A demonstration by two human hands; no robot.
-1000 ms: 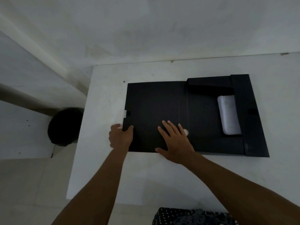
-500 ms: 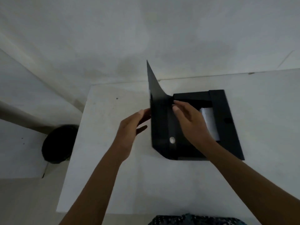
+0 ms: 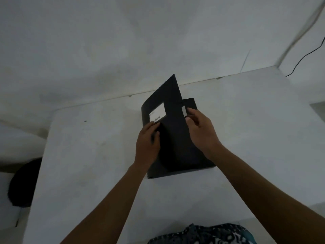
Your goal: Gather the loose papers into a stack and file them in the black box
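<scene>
The black box (image 3: 177, 155) is a flat cardboard file lying on the white table (image 3: 88, 155). Its big cover flap (image 3: 171, 95) stands raised and leans to the right over the body, showing a white label (image 3: 157, 113) on its outer face. My left hand (image 3: 146, 143) grips the flap's near left part with the thumb on its front. My right hand (image 3: 200, 131) holds the flap's right edge between thumb and fingers. A sliver of the white papers (image 3: 184, 110) shows inside, past the flap's right edge; the rest of them is hidden.
The table meets a white wall at the back. A dark round bin (image 3: 22, 184) stands on the floor to the left, below the table edge. A black cable (image 3: 306, 57) hangs on the wall at the far right. Patterned cloth (image 3: 202, 234) lies at the near edge.
The cover flap, flat and open to the left a second ago, has swung up and over toward the right. Both hands moved with it and now hold it. Most of the papers became hidden.
</scene>
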